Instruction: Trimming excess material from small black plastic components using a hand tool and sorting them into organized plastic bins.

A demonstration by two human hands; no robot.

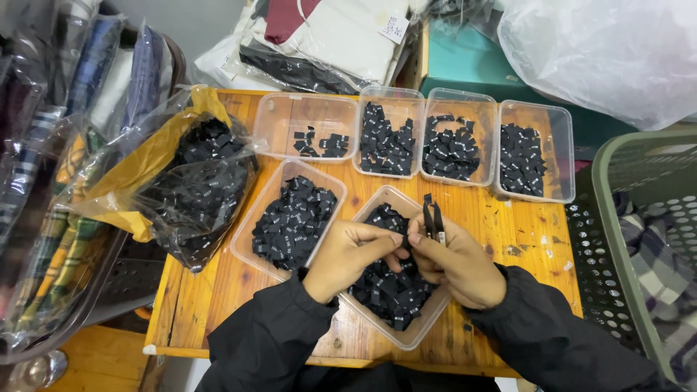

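My left hand [348, 255] and my right hand [457, 260] meet over a clear plastic tub [417, 337] filled with small black fabric labels. Between the fingertips of both hands sits one black label [404, 242]. A thin stack of black labels [434, 219] sticks up from my right hand, held between thumb and fingers. Both arms wear black sleeves. A second clear tub [250, 221] of the same labels lies just left of my left hand.
Four clear tubs [319, 105] of black labels line the back of the wooden table [196, 305]. A clear bag of labels [200, 189] lies at the left. A green plastic basket [617, 218] stands at the right, folded cloth behind and at the left.
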